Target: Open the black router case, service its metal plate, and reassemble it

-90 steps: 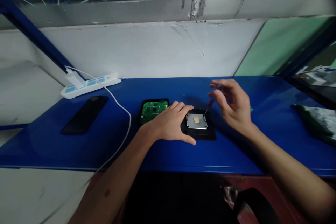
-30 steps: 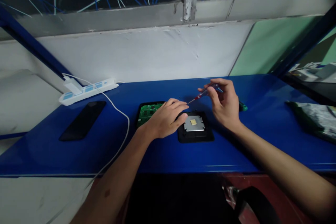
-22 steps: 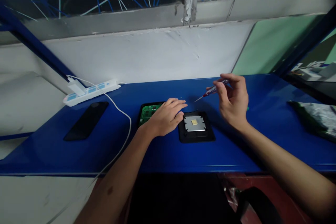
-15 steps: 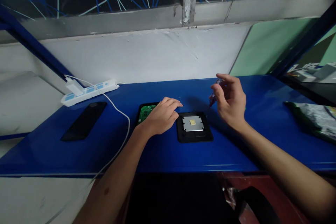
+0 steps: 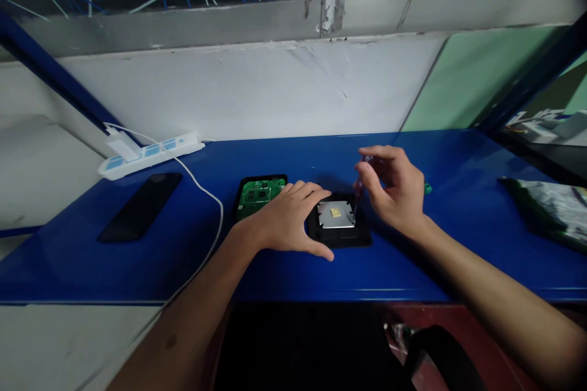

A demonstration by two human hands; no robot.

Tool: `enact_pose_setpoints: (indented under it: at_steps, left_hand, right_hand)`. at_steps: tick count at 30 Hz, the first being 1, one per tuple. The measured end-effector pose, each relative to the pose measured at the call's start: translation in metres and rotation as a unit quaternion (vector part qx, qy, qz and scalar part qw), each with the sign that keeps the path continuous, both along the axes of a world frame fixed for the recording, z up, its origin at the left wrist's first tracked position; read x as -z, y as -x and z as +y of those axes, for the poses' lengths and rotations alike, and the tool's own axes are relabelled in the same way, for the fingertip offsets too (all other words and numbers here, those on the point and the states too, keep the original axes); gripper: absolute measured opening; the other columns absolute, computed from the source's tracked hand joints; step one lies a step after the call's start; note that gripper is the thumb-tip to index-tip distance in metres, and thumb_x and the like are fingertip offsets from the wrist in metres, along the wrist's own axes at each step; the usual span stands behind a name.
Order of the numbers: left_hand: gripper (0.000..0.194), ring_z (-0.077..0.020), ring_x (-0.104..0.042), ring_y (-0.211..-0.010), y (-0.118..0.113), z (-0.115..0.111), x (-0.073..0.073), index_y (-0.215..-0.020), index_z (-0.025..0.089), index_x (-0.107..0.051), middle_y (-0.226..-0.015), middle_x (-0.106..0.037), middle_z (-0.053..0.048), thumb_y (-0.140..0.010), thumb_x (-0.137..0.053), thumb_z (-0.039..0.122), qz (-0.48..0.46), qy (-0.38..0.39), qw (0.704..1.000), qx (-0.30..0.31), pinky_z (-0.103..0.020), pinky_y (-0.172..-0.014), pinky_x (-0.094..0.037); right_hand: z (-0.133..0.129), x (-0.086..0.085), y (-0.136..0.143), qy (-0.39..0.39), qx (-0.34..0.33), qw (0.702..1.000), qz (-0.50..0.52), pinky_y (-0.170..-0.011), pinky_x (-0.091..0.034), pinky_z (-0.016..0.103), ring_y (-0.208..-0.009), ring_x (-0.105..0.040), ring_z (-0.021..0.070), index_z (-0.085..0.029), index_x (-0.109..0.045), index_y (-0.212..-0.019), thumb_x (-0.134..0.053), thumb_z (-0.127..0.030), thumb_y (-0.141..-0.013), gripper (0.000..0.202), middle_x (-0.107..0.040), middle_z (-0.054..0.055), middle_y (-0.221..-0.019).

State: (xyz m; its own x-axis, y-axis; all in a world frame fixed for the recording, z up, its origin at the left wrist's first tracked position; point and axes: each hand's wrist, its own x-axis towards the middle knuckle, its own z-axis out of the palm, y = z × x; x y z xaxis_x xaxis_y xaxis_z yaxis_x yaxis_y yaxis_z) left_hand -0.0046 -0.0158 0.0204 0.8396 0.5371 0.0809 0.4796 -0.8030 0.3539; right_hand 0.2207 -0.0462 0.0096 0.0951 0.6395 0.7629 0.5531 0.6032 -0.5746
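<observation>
Taking the metal plate [image 5: 326, 220] as the clock's centre, with noon toward the wall, the screwdriver [image 5: 359, 190] stands steeply, its tip around 4 o'clock, at or very near the plate's edge; the step in hand looks like driver work on a fastener there, though whether the tip is seated I cannot tell. The plate lies in the black cover [image 5: 362, 238] on the blue table [image 5: 293, 278]. The right hand [image 5: 401, 192], at 2 o'clock, has thumb and fingers closed on the driver's handle; the left hand [image 5: 284, 220], at 9 o'clock, has thumb and fingers spread wide around the cover's near side; the circuit board [image 5: 257, 193] sits beyond it, toward 10 o'clock. The next move probably calls for an upright shaft, light downward pressure and a steadied cover.
</observation>
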Motion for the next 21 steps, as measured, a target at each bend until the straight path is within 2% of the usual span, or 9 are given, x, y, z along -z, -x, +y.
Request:
enact_pose_setpoints:
  at_steps: [15, 21]
  left_hand:
    - [0.098, -0.0353, -0.048, -0.125, -0.0026, -0.0002, 0.0, -0.145, 0.022, -0.044, -0.137, -0.054, -0.012, -0.067, -0.072, 0.075, 0.004, 0.01, 1.0, 0.002, -0.055, -0.111, -0.034]
    - [0.098, -0.0345, -0.048, -0.125, -0.0017, 0.0004, 0.0024, -0.144, 0.021, -0.043, -0.137, -0.053, -0.012, -0.068, -0.071, 0.077, 0.005, 0.006, 1.0, 0.003, -0.054, -0.11, -0.034]
  right_hand:
    - [-0.0026, -0.0021, 0.0, -0.013, -0.001, 0.999, -0.029, -0.059, -0.057, 0.032, -0.059, -0.064, 0.0121, -0.026, -0.06, -0.114, -0.061, -0.023, -0.092, 0.022, -0.064, 0.0, -0.084]
    - [-0.0043, -0.0014, -0.0033, -0.018, -0.014, 1.0, -0.007, -0.058, -0.056, 0.032, -0.064, -0.066, 0.0138, -0.026, -0.06, -0.109, -0.063, -0.023, -0.091, 0.019, -0.065, 0.0, -0.084]
